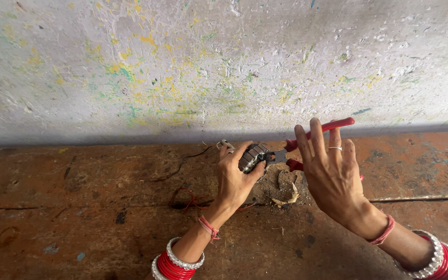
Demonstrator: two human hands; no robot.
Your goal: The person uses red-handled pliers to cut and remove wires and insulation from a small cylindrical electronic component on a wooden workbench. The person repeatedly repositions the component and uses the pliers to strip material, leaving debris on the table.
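Rusty brown floor (79,228) (stained), red wire (185,199), husk scraps (286,197).

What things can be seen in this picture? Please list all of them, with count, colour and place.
round metal part: one, grey, in the left hand
pliers: one, red handles, jaws at the metal part
wire: one, red, on the floor under the left hand
scraps: few, pale, on the floor between the hands
floor: rusty brown
wall: grey, yellow and green specks
bangles: red and silver, both wrists
left hand: grips the metal part
right hand: holds the pliers
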